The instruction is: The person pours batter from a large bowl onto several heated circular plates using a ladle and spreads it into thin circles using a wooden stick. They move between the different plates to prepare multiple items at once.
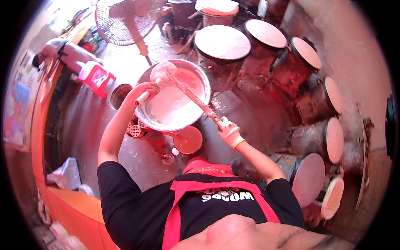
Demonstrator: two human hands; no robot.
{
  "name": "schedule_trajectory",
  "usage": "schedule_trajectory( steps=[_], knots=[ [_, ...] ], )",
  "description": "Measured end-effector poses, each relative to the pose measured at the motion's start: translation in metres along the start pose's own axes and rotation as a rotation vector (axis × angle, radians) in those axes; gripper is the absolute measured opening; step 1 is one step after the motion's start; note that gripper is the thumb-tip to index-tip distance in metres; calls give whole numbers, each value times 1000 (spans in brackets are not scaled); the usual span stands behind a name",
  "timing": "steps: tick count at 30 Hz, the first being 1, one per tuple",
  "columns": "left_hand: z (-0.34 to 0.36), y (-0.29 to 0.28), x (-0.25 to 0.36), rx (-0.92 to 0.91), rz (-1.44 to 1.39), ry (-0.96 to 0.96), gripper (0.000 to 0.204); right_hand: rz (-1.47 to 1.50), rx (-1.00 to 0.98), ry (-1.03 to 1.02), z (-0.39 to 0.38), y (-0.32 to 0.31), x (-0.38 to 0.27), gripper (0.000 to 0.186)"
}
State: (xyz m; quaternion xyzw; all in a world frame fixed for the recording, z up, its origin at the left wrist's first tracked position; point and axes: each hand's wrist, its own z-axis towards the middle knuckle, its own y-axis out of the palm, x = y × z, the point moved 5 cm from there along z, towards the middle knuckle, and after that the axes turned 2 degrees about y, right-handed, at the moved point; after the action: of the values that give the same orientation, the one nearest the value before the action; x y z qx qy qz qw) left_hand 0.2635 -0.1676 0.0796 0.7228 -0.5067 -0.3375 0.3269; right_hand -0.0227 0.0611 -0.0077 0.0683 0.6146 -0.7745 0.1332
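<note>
A large metal pot (pixel 183 106) of pale, creamy mixture sits in the middle. My left hand (pixel 148 89) is closed round the short, pale handle (pixel 141 99) of a scoop, whose rounded head (pixel 160 68) is over the pot's far inner side. My right hand (pixel 228 132), in a pale work glove, grips the lower end of a long, coated wooden stick (pixel 189 93). The stick slants across the pot, its upper end touching or overlapping the scoop head; which one, I cannot tell.
Several drums with pale round lids (pixel 222 41) curve round the back and right. A standing fan (pixel 125 21), red plastic stool (pixel 100 85) and metal container (pixel 118 98) are back left. Perforated cylindrical blocks (pixel 136 130) and a round reddish container (pixel 188 139) lie before the pot. An orange surface (pixel 79 208) is near left.
</note>
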Motion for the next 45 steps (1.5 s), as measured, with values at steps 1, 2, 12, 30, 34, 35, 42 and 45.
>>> schedule_trajectory(
  steps=[1,2,12,30,34,35,42,45],
  knots=[
    [8,2,-5,-1,-24,38,14,24,-8,23,-18,-9,2,44],
    [14,8,-8,-16,-2,-7,14,49,-7,45,-32,-28,1,43],
    [94,143,-122,235,586,-342,7,119,177,723,-278,-122,53,61],
    [387,337,-666,-1184,2754,67,25,383,1041,1208,-465,-284,69,42],
    [405,297,-748,-1597,2661,419,26,170,969,1508,-509,-309,84,45],
    [406,286,-756,-1573,2642,415,24,272,976,1594,-522,-300,86,45],
    [423,181,-805,-1090,2303,17,24,1276,1741,1574,-566,-207,42,43],
    [449,131,-814,-914,2050,-150,24,1287,1858,1575,-553,-167,35,44]
  ],
)
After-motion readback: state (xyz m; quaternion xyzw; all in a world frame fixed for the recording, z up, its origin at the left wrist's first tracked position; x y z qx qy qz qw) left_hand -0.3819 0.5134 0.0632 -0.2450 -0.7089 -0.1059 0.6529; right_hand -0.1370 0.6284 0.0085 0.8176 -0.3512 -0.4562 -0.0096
